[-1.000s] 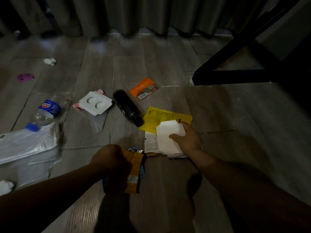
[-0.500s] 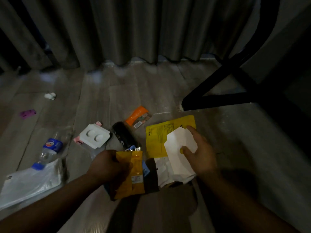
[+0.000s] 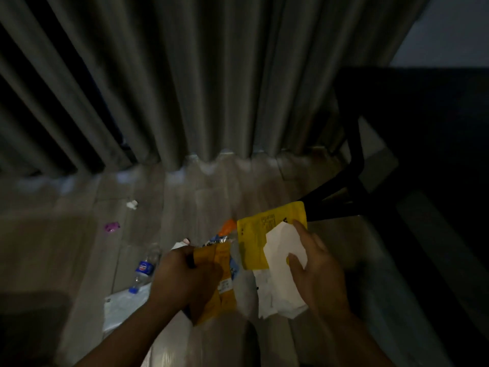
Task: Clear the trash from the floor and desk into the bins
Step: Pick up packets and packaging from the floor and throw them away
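Head view: the left hand [image 3: 185,276] has its fingers curled tight round an orange wrapper [image 3: 223,287]. The right hand [image 3: 320,274] clamps white paper [image 3: 281,247] against a yellow packet [image 3: 251,234], thumb on top. On the floor [image 3: 79,247] to the left lie a bottle [image 3: 144,268], a bag [image 3: 124,305] and a purple scrap [image 3: 111,227].

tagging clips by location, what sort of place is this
Probably a bedroom or home office: long grey pleated curtains reach a pale wood-plank floor, and a black-framed desk stands at the right.
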Motion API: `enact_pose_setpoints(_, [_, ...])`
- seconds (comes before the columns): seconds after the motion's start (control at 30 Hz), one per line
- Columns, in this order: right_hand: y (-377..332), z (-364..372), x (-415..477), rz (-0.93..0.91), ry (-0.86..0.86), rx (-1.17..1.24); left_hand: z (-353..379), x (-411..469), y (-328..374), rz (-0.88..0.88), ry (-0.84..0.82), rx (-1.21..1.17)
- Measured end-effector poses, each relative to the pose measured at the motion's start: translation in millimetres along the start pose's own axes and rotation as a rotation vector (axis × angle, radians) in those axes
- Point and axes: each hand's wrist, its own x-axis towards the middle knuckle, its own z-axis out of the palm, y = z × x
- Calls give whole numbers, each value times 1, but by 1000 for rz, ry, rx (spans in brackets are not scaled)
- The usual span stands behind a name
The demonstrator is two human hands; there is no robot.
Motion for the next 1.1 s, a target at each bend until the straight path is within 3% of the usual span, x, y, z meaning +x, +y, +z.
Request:
enact_pose_setpoints(0.3, [-157,-247,-31,-40,106,-91,-139,-132,204,105,90,-47])
enact_pose_setpoints(0.57, [-203,-416,-72,-35,253,-9,-187,-246,332,251,180,-249])
enact_pose_setpoints(0.87, [-209,-490,-136,109,467,124,-194,-296,395,458,95,-276])
enact_pose_setpoints(1.1, [-235,-499,-207,286,739,131,-198,-318,407,636,-189,-250])
